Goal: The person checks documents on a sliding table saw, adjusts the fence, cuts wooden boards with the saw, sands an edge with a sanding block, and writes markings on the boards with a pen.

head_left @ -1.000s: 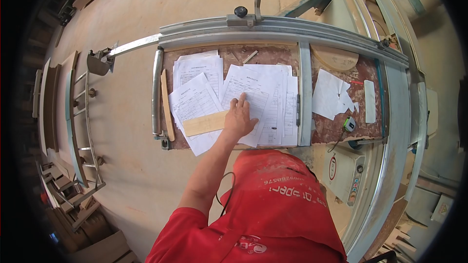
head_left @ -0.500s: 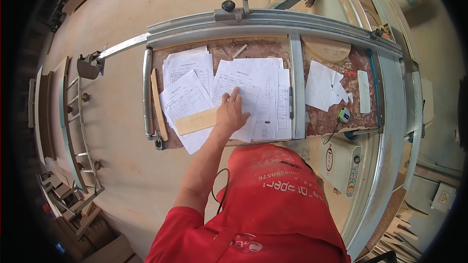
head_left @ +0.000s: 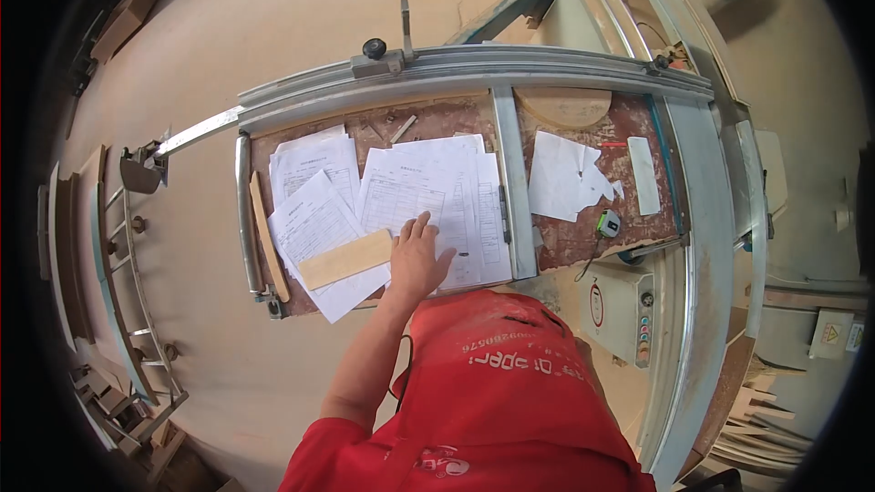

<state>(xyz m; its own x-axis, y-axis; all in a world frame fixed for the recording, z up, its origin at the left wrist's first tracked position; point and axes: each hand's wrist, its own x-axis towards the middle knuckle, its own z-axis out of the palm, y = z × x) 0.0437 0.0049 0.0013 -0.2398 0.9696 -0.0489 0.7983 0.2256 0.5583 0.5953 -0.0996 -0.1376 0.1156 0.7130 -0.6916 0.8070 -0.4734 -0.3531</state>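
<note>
My left hand (head_left: 419, 260) lies palm down on the lower part of a printed form (head_left: 401, 191), its fingers spread and nothing in its grasp. Just left of the fingers, a pale wooden strip (head_left: 344, 258) rests across another printed sheet (head_left: 319, 219). More papers (head_left: 314, 164) are stacked behind that sheet, and further pages overlap to the right of the hand. A dark pen (head_left: 504, 214) sits along the right edge of the pages. My right hand is out of view.
A metal rail (head_left: 456, 64) borders the worktable's far side, and a metal bar (head_left: 515, 182) crosses it. Right of the bar are a torn white sheet (head_left: 565, 178), a tape measure (head_left: 608, 223) and a white strip (head_left: 643, 175). A narrow wooden piece (head_left: 269, 237) lies at the left edge.
The view has shifted, so the table appears further left and lower. My left hand has slid down the form towards my body, and its pointing fingers are now more spread.
</note>
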